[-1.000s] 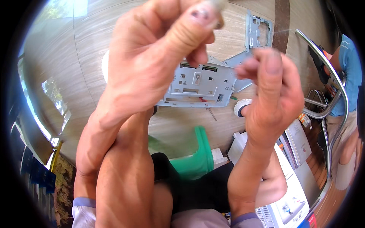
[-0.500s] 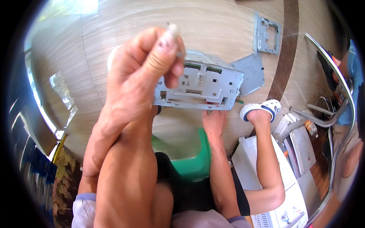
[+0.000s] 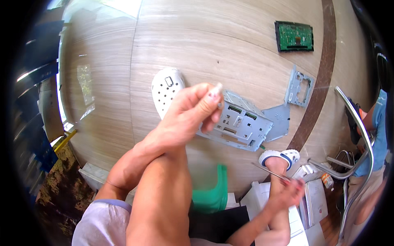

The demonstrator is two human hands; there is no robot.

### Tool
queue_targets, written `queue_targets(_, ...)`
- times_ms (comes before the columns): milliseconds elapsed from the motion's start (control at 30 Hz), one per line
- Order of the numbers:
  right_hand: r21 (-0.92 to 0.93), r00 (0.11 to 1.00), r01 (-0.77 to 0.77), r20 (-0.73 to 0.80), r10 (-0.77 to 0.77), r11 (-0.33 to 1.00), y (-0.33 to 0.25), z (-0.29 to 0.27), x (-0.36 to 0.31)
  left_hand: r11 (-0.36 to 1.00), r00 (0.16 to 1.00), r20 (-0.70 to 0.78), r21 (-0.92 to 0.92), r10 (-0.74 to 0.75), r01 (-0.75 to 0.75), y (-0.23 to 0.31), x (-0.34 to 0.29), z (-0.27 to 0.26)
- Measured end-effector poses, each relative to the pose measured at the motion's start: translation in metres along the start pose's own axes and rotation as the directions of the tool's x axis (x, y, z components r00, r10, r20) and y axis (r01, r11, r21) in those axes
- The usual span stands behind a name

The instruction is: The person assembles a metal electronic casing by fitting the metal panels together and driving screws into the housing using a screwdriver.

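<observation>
My left hand (image 3: 193, 112) is raised in front of the near left part of a grey metal chassis (image 3: 246, 133), its fingers pinched together. A tiny shiny bit shows by the fingertips, too small to name. The chassis rests on the floor, with green slots and several cut-outs in its face; my hand hides its left end. Off to the right, beside my right leg, my right hand (image 3: 290, 194) is closed round a screwdriver (image 3: 269, 171). Its thin shaft points up and left, away from the chassis, and its reddish handle lies mostly within my fingers.
Beyond the chassis lie a flat grey plate (image 3: 279, 122), a metal bracket (image 3: 301, 88) and a green circuit board (image 3: 294, 37). My white clogs flank the chassis. A green stool (image 3: 211, 197) is below me, and a chrome tube frame (image 3: 365, 127) and another person stand at right.
My right hand has moved from the chassis's near edge out to the right, where the screwdriver now shows. My left hand stays pinched. The view has shifted, bringing the circuit board in.
</observation>
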State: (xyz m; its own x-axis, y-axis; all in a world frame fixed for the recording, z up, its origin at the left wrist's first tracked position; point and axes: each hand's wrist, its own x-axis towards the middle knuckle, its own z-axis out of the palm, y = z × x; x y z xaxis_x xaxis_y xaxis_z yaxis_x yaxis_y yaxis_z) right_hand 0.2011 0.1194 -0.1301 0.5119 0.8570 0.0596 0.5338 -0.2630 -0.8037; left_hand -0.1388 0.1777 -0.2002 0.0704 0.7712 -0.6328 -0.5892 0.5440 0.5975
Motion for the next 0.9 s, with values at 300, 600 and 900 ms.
queue_targets(300, 0.618, 0.973, -0.025, 0.194, -0.122, 0.786, -0.116, 0.071, -0.036, 0.999, 0.999, 0.035, -0.018, -0.028, 0.029, -0.001, 0.002, 0.002)
queue_targets(600, 0.463, 0.989, 0.057, 0.094, -0.113, 0.885, -0.129, 0.100, -0.047, 0.999, 0.992, 0.119, -0.006, 0.040, -0.040, 0.002, -0.002, -0.005)
queue_targets(900, 0.443, 0.989, 0.044, 0.105, -0.101, 0.895, -0.128, 0.106, -0.056, 0.996, 0.986, 0.149, 0.024, 0.077, -0.081, 0.000, -0.001, -0.009)
